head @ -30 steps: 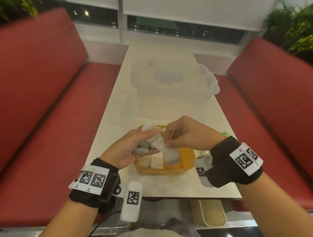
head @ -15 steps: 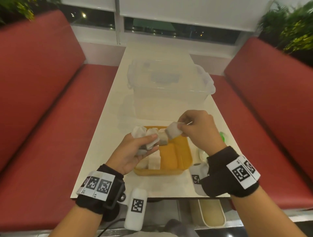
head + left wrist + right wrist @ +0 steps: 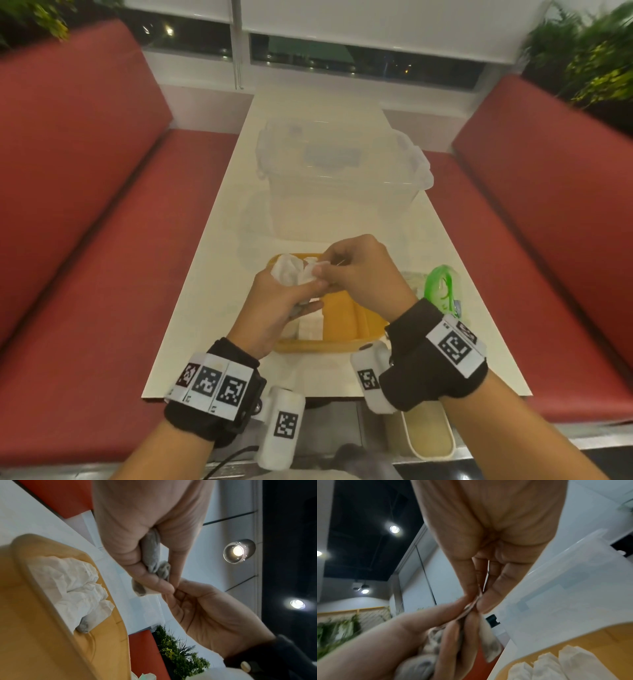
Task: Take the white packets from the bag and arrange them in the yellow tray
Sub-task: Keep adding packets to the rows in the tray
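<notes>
Left hand (image 3: 274, 308): grip clutches a bunch of small soft crumpled white paper packets (image 3: 286, 272).
Right hand (image 3: 356, 274): grip pinches one packet's edge.
Handling: light, limp; take by the edge.
Below the grip: yellow plastic tray (image 3: 356, 325).

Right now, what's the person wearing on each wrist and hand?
Left hand and right hand are bare. Each wrist carries a black fabric wrist strap with white square-code marker tags and a white cylindrical camera pod. A thin black cable trails below the left strap.
</notes>
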Motion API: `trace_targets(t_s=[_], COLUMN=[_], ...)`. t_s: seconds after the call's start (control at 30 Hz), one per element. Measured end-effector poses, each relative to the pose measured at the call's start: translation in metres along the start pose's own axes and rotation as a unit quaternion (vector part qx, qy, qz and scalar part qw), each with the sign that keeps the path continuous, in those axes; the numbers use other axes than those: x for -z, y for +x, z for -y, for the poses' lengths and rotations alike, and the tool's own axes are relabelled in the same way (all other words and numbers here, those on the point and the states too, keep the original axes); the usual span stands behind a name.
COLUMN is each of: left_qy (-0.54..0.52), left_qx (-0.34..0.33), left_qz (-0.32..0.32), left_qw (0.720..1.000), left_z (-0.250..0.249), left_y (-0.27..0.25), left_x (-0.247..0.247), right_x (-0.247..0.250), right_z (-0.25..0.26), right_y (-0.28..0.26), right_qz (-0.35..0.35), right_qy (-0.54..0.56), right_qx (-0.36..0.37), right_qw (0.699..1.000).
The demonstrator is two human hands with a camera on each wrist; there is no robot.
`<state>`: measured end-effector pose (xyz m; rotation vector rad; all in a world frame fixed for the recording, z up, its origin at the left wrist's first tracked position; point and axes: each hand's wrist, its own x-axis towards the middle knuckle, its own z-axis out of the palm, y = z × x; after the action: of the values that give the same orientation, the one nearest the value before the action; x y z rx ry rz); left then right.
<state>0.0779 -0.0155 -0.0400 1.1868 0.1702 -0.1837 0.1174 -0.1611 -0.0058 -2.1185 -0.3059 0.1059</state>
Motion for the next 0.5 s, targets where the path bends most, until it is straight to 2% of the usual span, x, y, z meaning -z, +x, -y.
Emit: trace_targets(t_s=[0.1,0.17,0.23,0.3,0.4,0.5], left_qy=[-0.038,-0.060,-0.056,-0.030,0.031,0.100], left_qx=[0.000,0.010,0.007,-0.011,-0.051,-0.080], left_qz=[0.017,-0.019,-0.053,-0.068,-0.072,-0.056], left_qw=[0.999,0.998,0.997,0.997,0.996,0.990], left_z=[-0.001,0.000,0.000,0.000,-0.004,-0.007], left_y=[0.000,0.003,0.006,0.008,0.009,0.011], left_x=[0.009,0.018,0.025,0.027,0.023,0.016], right_x=[0.016,0.029,0.037,0.042,0.046,0.044], right_z=[-0.001,-0.003,-0.001,0.002,0.008,0.013], right_y=[0.009,0.018,0.024,0.027,0.030,0.032], right_qz=[0.015,-0.020,-0.028,0.016,0.100,0.125], right_qy=[0.017,-0.077,-0.206,-0.269,-0.248,-0.264], right_qx=[-0.015,0.004,0.043,0.056,0.048,0.067], right_qw=[1.000,0.997,0.977,0.961,0.962,0.954])
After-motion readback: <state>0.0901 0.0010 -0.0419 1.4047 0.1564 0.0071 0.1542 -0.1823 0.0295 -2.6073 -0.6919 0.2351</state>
